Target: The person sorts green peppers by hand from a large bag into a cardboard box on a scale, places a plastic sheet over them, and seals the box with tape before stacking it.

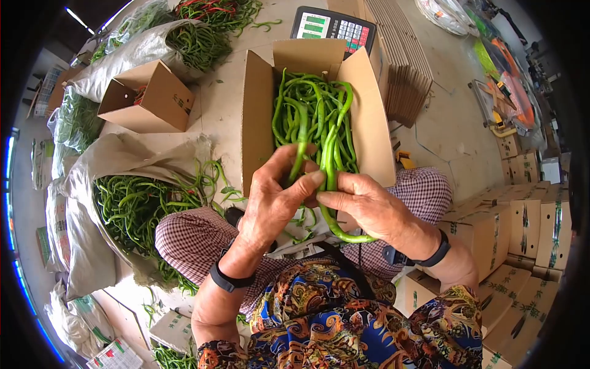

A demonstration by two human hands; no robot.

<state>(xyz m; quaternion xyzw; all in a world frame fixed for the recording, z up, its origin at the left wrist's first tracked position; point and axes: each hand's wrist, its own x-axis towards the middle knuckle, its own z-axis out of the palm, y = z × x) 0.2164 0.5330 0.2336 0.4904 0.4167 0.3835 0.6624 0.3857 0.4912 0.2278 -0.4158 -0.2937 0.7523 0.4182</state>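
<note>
Two-Handed Grip on Long Green Chili Peppers over an Open Carton

The seated person's right hand (375, 209) is clamped, thumb against fingers, on a small bundle of chili peppers (330, 157); one curved end hangs below the hand. The left hand (273, 200) is closed on a single chili pepper (302, 132), its thumb tip beside the bundle. Both grips sit at the near side of an open cardboard carton (376, 117), which contains loose green peppers (319, 98). Beyond the carton is a digital scale (351, 32); right of that, a stack of flattened cardboard (402, 67). To the left lies an open sack (83, 203) of green peppers.
</note>
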